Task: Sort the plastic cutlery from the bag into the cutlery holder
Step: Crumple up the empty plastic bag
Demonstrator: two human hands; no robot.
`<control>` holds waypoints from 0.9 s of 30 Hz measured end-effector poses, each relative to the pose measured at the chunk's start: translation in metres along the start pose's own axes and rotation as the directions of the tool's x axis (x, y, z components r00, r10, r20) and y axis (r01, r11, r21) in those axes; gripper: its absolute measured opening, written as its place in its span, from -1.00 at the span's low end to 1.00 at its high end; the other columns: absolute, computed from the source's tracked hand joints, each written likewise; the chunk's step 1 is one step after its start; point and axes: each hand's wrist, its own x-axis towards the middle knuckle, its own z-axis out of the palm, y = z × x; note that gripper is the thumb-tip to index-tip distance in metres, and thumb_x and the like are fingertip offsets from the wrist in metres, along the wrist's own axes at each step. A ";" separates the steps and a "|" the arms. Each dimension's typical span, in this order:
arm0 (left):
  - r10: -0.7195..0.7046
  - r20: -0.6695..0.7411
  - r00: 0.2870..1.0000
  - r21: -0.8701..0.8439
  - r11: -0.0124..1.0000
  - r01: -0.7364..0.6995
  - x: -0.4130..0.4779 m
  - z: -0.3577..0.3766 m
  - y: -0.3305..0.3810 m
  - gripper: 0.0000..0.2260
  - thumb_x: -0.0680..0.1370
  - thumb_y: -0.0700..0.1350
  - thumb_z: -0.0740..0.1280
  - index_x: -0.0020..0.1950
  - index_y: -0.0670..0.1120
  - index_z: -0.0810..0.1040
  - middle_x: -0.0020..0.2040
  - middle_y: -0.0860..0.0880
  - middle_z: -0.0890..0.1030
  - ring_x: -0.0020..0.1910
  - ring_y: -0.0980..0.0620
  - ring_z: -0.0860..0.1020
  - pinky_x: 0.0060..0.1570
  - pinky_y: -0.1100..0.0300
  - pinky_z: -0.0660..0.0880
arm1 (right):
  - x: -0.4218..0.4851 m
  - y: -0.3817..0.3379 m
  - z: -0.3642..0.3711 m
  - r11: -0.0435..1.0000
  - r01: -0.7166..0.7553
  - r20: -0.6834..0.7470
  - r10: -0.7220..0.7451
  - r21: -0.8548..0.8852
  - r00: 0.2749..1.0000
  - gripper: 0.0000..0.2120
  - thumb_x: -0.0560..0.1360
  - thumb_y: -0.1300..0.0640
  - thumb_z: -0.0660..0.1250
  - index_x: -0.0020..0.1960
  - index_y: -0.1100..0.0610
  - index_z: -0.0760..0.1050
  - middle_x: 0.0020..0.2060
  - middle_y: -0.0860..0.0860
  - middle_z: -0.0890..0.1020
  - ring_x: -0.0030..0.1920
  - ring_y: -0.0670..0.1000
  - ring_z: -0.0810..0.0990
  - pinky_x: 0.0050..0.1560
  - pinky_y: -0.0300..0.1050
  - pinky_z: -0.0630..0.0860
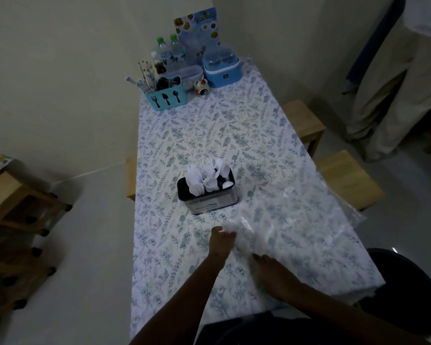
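Bag (296, 220): edge pinched by left hand (221, 239), pinned flat under right hand (269, 270), fingers straight, likely to smooth it. Cutlery holder (209, 202) beyond fingertips, loaded.

blue caddy (166, 97): black fork, knife and spoon signs
cutlery holder (209, 202) label: print too blurred to read
blue box (222, 75) logo: unreadable

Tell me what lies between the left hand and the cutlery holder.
Head view: bare tablecloth, up to the cutlery holder; left hand grips the clear bag.
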 end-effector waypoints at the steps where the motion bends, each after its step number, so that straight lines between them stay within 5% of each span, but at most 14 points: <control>1: -0.021 0.003 1.000 0.006 1.000 0.021 0.000 0.000 0.005 -0.79 0.37 -0.13 0.45 -0.10 -0.19 0.53 -0.31 -0.05 0.56 -0.40 0.08 0.49 -0.44 0.24 0.40 | -0.004 0.000 0.000 0.999 0.034 0.029 -0.034 0.033 0.999 -0.32 0.52 0.16 0.19 0.54 0.12 -0.07 0.39 0.16 0.33 0.32 0.12 0.39 0.38 -0.05 0.31; 4: -0.084 0.025 0.996 0.039 0.996 0.083 0.003 -0.005 0.005 -0.72 0.46 -0.22 0.41 -0.42 -0.09 0.43 -0.58 0.06 0.44 -0.56 0.08 0.38 -0.47 0.28 0.32 | -0.015 -0.009 -0.002 0.989 0.043 0.066 -0.053 0.144 0.996 -0.31 0.51 0.10 0.20 0.54 0.08 -0.04 0.43 0.12 0.28 0.39 0.09 0.30 0.41 -0.11 0.23; 8: -0.160 0.110 0.981 -0.012 0.987 0.163 0.003 -0.021 0.001 -0.96 0.47 -0.18 0.36 -0.11 -0.10 0.53 -0.22 -0.09 0.59 -0.30 -0.01 0.54 -0.24 0.12 0.54 | -0.021 -0.023 -0.008 1.000 0.012 0.011 -0.012 0.016 1.000 -0.20 0.38 -0.18 0.29 0.51 0.00 0.04 0.34 0.08 0.30 0.31 0.12 0.31 0.25 0.04 0.37; 11: -0.142 0.157 0.977 -0.107 0.981 0.160 -0.004 -0.032 0.004 -0.88 0.47 -0.32 0.25 -0.06 -0.27 0.56 -0.19 -0.24 0.60 -0.24 -0.13 0.59 -0.23 0.10 0.54 | -0.022 -0.031 -0.002 0.988 0.034 -0.032 -0.039 -0.152 0.999 -0.08 0.26 -0.27 0.32 0.49 -0.02 0.01 0.32 0.06 0.28 0.29 0.15 0.31 0.16 0.12 0.35; 17: -0.133 0.216 0.967 -0.169 0.971 0.171 -0.012 -0.061 0.005 -0.87 0.51 -0.37 0.19 -0.19 -0.27 0.50 -0.20 -0.25 0.61 -0.21 -0.17 0.62 -0.18 0.08 0.59 | -0.026 -0.045 0.004 0.994 -0.030 -0.124 0.017 -0.105 0.992 -0.27 0.40 0.05 0.14 0.53 0.03 -0.01 0.52 0.04 0.05 0.49 0.10 0.08 0.36 0.08 0.23; 20: -0.120 0.284 0.951 -0.172 0.970 0.174 -0.014 -0.069 0.004 -0.85 0.53 -0.39 0.19 -0.22 -0.26 0.46 -0.21 -0.25 0.61 -0.23 -0.15 0.62 -0.21 0.10 0.62 | -0.027 -0.045 0.014 0.993 -0.120 -0.163 0.115 -0.023 0.980 -0.37 0.46 0.12 0.12 0.52 0.05 0.08 0.52 0.03 0.10 0.50 0.08 0.09 0.38 0.05 0.24; 24: -0.091 0.412 0.907 -0.132 0.978 0.159 -0.014 -0.072 0.001 -0.80 0.54 -0.39 0.18 -0.22 -0.26 0.51 -0.32 -0.17 0.66 -0.33 -0.04 0.66 -0.17 0.15 0.61 | -0.036 -0.037 0.021 0.991 -0.126 -0.304 0.131 0.036 0.944 -0.35 0.28 0.18 0.25 0.38 0.02 0.34 0.39 0.01 0.38 0.39 0.07 0.30 0.15 0.07 0.50; 27: -0.066 0.489 0.870 -0.160 0.973 0.163 -0.008 -0.081 -0.004 -0.83 0.57 -0.31 0.26 0.10 -0.10 0.47 -0.08 -0.19 0.68 -0.21 -0.08 0.68 -0.16 0.13 0.63 | -0.043 -0.024 0.034 0.990 -0.104 -0.404 0.134 0.096 0.905 -0.49 0.19 0.13 0.25 0.14 -0.06 0.50 0.13 -0.09 0.55 0.13 -0.08 0.48 -0.16 -0.16 0.63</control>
